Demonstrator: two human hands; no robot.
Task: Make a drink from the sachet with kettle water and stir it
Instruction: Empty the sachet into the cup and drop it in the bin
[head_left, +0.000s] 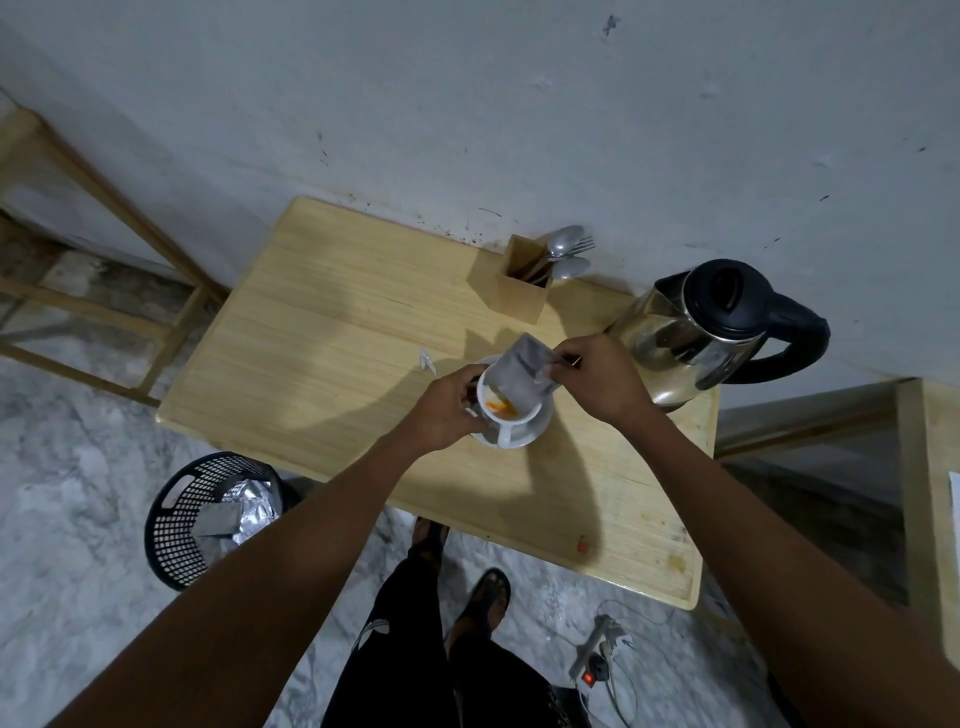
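Nearest, on the marbled grey floor, lie a power strip (594, 659) with a lit red switch and the person's two sandalled feet. To the left stands one black mesh bin (179, 525) holding crumpled foil and a grey packet.

Two bare hands reach over one pale wooden table (322, 332). The left hand (448, 410) wraps around the side of the single white cup (511, 410), fingers closed on it. The right hand (605, 382) pinches the upper end of one grey sachet (522, 376), tilted mouth-down over the cup, with orange powder falling and a small heap inside. The cup sits on one white saucer (537, 428).

A small torn white scrap (428, 360) lies just left of the cup. One steel kettle (696, 332) with black lid and handle stands at the right, near the cup. Behind, one wooden holder (522, 291) keeps two spoons and a fork.

A scuffed whitish wall backs the table; wooden frames flank it left and right.
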